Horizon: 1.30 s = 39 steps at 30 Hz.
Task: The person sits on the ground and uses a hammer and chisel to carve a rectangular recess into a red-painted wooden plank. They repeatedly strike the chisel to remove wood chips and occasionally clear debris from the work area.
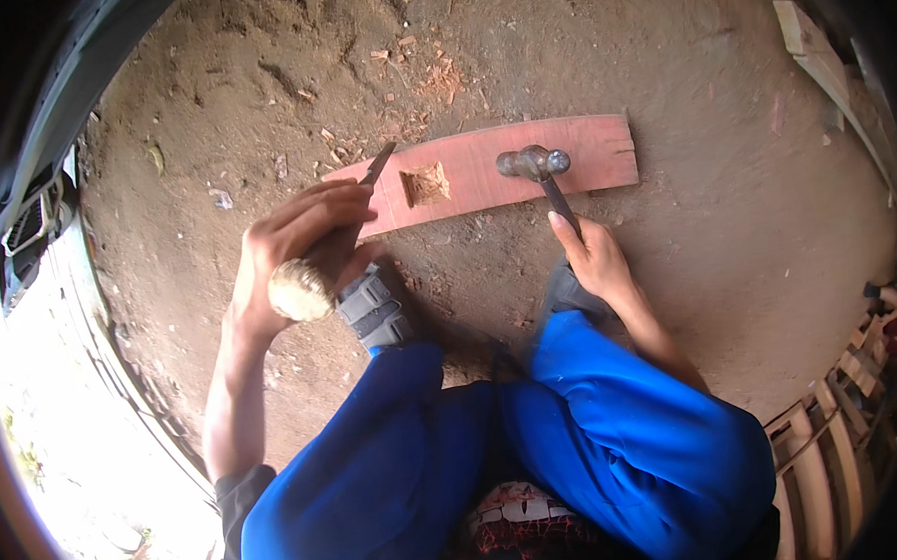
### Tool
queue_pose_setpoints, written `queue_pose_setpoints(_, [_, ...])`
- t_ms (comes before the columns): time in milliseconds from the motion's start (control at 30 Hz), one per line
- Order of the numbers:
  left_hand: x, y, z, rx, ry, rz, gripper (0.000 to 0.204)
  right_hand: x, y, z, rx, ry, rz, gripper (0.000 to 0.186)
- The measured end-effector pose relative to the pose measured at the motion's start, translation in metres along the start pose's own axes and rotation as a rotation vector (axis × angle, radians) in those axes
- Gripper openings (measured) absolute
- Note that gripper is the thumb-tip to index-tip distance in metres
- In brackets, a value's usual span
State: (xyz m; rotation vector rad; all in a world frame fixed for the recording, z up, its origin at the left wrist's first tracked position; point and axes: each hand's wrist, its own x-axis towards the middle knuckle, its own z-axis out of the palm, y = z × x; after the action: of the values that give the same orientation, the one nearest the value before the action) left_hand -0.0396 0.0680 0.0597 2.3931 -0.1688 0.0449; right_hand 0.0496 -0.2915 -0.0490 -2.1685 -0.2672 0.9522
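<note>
A curved reddish plank [503,157] lies across the ground in front of my feet. A rough square recess [425,185] is cut into it left of its middle. My left hand [311,231] is wrapped round the wooden handle of a chisel [378,163]. Its pale, battered butt end points back toward me, and the dark blade reaches over the plank's left part, beside the recess. My right hand [595,259] grips the dark handle of a ball-peen hammer [536,163], whose metal head is over the right half of the plank. I cannot tell whether the head touches the wood.
Reddish wood chips [442,80] are scattered on the dirt floor [701,99] beyond the plank. Wooden boards [819,54] lean at the far right, and curved wood pieces [821,454] are stacked at the lower right. My sandalled foot [375,308] is close to the plank's near edge.
</note>
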Motion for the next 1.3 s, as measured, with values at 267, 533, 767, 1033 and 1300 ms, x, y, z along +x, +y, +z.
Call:
queue_pose_setpoints(267, [0.023,0.043,-0.067,-0.103,-0.318,-0.028,0.023,0.018,-0.001,-0.033,-0.066,-0.125,-0.14,0.054])
queue_pose_setpoints(533, [0.058,0.05,-0.04,-0.253,-0.322,0.119,0.021,0.081,-0.034,-0.092,-0.654,-0.542,-0.005,0.059])
queue_pose_setpoints(767, [0.021,0.029,-0.02,-0.343,-0.235,0.093,0.017,0.119,-0.067,-0.08,-0.709,-0.959,0.379,0.046])
queue_pose_setpoints(1033, [0.017,0.019,-0.007,-0.444,-0.193,0.054,0.016,0.122,-0.067,-0.109,-0.679,-0.739,0.359,0.038])
queue_pose_setpoints(1300, [0.021,0.014,-0.018,-0.432,-0.227,0.005,0.013,0.108,-0.09,-0.095,-0.983,-0.517,0.022,0.04])
